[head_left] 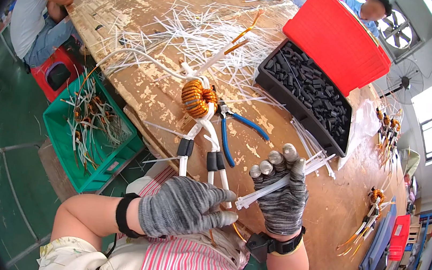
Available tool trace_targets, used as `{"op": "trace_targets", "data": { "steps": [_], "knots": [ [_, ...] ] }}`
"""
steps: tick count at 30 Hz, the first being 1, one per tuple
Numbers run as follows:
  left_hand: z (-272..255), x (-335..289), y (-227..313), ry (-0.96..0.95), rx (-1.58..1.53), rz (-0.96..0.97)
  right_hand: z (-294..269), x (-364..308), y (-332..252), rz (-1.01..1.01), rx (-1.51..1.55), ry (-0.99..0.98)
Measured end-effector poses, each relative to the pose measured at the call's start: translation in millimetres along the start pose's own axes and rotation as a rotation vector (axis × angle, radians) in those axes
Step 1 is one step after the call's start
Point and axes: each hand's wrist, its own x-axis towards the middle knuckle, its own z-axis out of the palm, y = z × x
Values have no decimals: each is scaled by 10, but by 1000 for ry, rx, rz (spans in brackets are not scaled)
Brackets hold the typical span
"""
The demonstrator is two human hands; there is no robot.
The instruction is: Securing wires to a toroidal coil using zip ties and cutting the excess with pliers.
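A copper-wound ring coil (196, 99) with white-sleeved leads and black sleeve pieces (215, 161) lies on the table before me. Its near leads run down toward my lap, partly hidden by my left hand (180, 206). That grey-gloved hand has its index finger and thumb stretched out and apart, beside the end of a white-sleeved lead. Palm up, my right hand (283, 197), gloved with bare-looking silvery fingertips, holds a small bundle of white cable ties (265, 194). The tie heads point toward my left fingertips. Blue-handled cutting pliers (229, 128) rest just right of the coil.
Loose cable ties (202, 31) cover the far table. A black tray (308, 87) of black sleeve pieces stands before a red bin (338, 37). More coils (375, 200) lie at right. A green crate (88, 143) holds coils at lower left. Two people sit across the table.
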Motion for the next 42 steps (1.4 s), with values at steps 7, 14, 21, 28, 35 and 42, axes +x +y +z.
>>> {"op": "trace_targets", "data": {
  "steps": [7, 14, 21, 28, 35, 42],
  "knots": [
    [71, 52, -142, 48, -36, 78, -1, -66, 60, 4, -46, 22],
    [113, 24, -236, 240, -316, -21, 15, -81, 71, 0, -54, 20],
    [97, 57, -207, 126, -124, 102, 13, -72, 121, 11, -62, -72],
    [-36, 32, -294, 352, 162, 173, -15, -158, -41, 77, -756, 98],
    [-36, -26, -367, 417, -144, 61, -58, -81, -6, 168, -884, 137],
    [115, -38, -569, 331, 315, 57, -220, 14, 90, 306, -967, 296]
  ]
}}
